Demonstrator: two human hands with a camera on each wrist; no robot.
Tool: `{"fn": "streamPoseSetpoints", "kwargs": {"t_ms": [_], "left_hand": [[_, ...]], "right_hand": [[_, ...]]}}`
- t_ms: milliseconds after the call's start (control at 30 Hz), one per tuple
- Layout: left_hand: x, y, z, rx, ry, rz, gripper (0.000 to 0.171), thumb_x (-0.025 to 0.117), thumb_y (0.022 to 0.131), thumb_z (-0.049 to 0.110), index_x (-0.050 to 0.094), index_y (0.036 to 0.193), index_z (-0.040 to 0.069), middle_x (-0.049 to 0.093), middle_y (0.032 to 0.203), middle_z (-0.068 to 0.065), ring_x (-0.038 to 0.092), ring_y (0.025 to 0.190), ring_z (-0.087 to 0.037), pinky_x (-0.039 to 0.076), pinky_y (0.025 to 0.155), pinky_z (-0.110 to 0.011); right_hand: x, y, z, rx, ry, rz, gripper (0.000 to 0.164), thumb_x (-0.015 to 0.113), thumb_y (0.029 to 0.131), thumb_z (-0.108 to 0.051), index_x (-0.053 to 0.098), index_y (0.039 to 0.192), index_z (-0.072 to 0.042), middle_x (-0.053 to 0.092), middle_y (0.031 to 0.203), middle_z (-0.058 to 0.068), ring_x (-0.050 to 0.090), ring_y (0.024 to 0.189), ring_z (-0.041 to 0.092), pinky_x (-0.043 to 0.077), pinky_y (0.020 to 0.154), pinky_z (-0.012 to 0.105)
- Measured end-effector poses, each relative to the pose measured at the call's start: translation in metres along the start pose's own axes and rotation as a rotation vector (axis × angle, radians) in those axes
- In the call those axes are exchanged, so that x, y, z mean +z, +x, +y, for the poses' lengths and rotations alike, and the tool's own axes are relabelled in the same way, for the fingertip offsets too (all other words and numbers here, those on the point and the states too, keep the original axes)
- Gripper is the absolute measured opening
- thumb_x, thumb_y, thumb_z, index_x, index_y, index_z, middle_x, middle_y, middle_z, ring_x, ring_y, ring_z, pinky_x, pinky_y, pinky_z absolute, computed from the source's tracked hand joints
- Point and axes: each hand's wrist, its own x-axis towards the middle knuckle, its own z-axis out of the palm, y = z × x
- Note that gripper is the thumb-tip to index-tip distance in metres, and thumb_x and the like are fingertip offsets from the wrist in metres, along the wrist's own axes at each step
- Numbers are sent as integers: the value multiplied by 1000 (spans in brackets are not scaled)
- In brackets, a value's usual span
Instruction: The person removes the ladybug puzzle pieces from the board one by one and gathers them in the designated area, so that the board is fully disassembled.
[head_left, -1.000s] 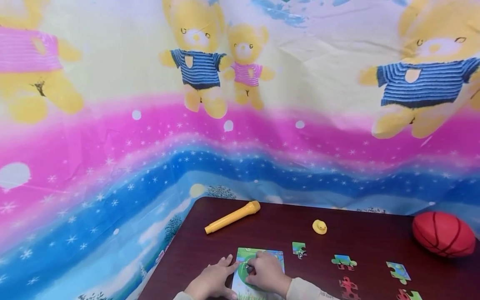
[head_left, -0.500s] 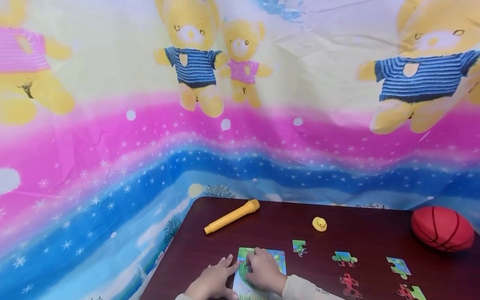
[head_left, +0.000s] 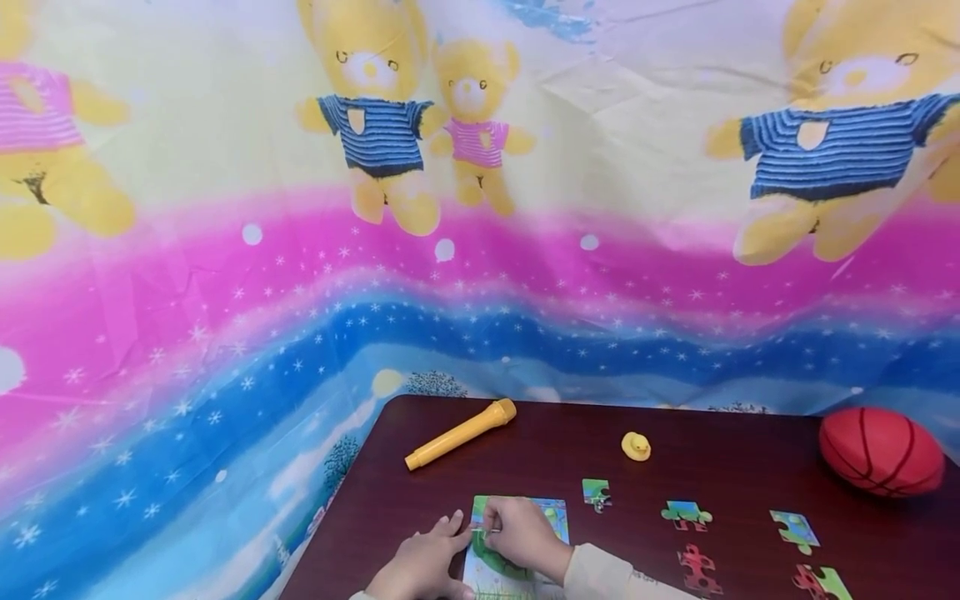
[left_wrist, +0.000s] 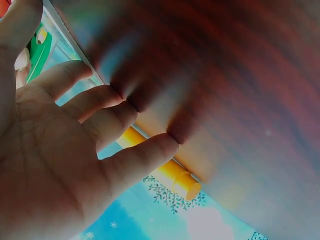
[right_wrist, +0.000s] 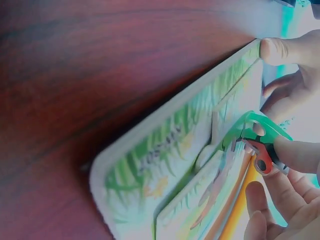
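Note:
A puzzle board with a green and sky-blue picture lies near the table's front edge. My left hand rests at the board's left edge with its fingers spread; in the right wrist view its thumb touches a corner of the board. Over the board, my right hand pinches a puzzle piece between thumb and fingers. Red and black show on this piece, which is tilted up from the board. The right hand covers part of the board in the head view. Green also shows past the left fingers in the left wrist view.
Right of the board lie several loose puzzle pieces, among them a green one and a red one. Behind are a yellow toy microphone, a small yellow duck and a red ball. A printed curtain hangs behind the table.
The right hand has shifted slightly left and toward the back of the board, still pinching. My left hand has stayed at the board's edge. The whole head view has moved a little.

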Motion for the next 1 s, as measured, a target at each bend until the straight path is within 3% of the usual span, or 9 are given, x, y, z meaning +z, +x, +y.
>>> {"fn": "streamPoseSetpoints", "kwargs": {"t_ms": [167,400,533,767,1000], "left_hand": [[1,-1,-1,15,23,8,74,72,74,54,50,138,27,36,149,-4,37,135,-29,41,93,-57],[3,2,1,0,-55,-4,58,61,85,52,52,136,28,38,149,-7,35,135,-34,37,93,-63],[6,6,2,-40,-54,-1,56,65,82,50,55,133,29,41,147,-8,38,132,-36,38,91,-64],[7,13,9,-56,-95,-3,54,72,79,42,61,128,21,44,143,-16,41,129,-41,42,88,-60],[4,12,10,-76,-102,18,62,76,74,40,59,130,19,44,142,-20,42,127,-43,45,85,-57]], "right_hand": [[0,2,0,33,21,-11,19,73,75,-5,58,71,-17,50,59,-12,44,50,3,39,49,22],[-1,0,2,48,51,-13,19,74,75,-5,58,71,-16,49,59,-11,44,50,3,39,48,22],[0,-2,3,35,52,-1,20,73,74,-3,58,70,-16,49,58,-11,44,50,3,39,48,22],[-5,-4,2,49,63,-2,20,72,76,-2,58,71,-16,50,58,-11,45,49,3,39,48,22],[-31,-2,-3,80,158,19,18,73,77,-5,59,74,-14,57,63,-8,52,54,7,44,53,24]]}}
